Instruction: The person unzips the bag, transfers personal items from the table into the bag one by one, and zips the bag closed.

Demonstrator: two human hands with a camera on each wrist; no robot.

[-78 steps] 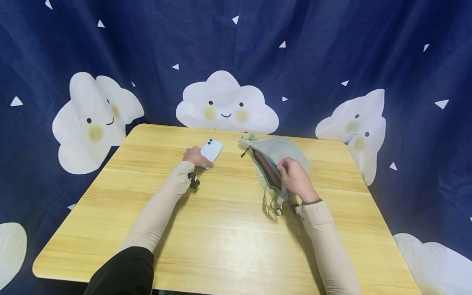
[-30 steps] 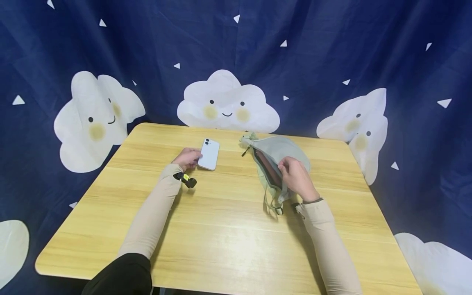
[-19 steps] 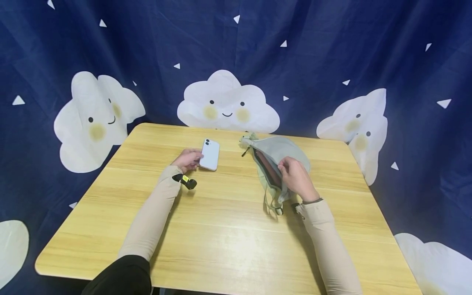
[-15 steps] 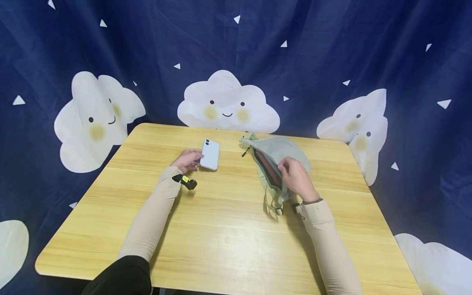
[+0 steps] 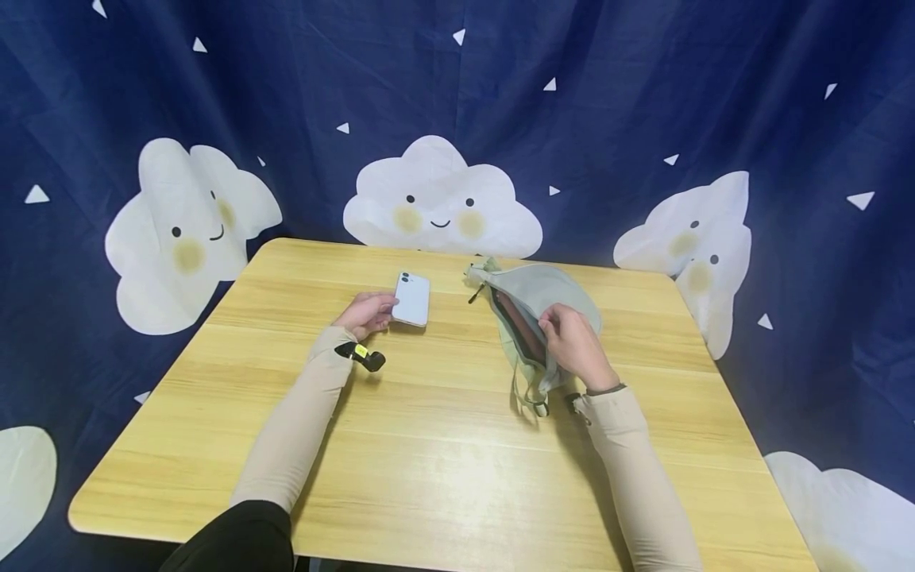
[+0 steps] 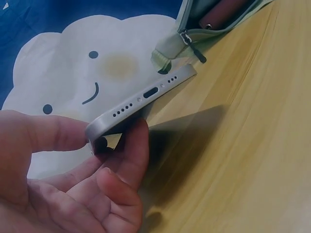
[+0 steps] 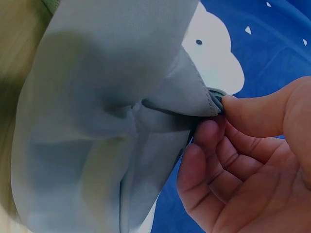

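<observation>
A pale smartphone (image 5: 412, 299) is pinched at its left edge by my left hand (image 5: 367, 313), back side with camera lenses facing up. In the left wrist view, thumb and fingers grip the phone (image 6: 141, 99) from both faces, its charging port end towards the camera and a shadow on the table beneath. My right hand (image 5: 575, 343) pinches the edge of the opening of a grey-green zippered bag (image 5: 550, 287), pulling the mouth apart. Inside the bag lies a reddish-brown object (image 5: 520, 324), mostly hidden. Thumb and forefinger hold the bag's fabric (image 7: 194, 87) in the right wrist view.
Both things are towards the back of a light wooden table (image 5: 429, 445) with rounded corners. The bag's zipper pull (image 5: 476, 293) points left and its strap (image 5: 532, 401) trails towards the front. A blue curtain (image 5: 400, 71) with smiling clouds hangs behind.
My left hand first lay over the tilted phone, then took its left edge and turned it more upright; lately hand and phone shifted slightly right. The right hand and bag stay put.
</observation>
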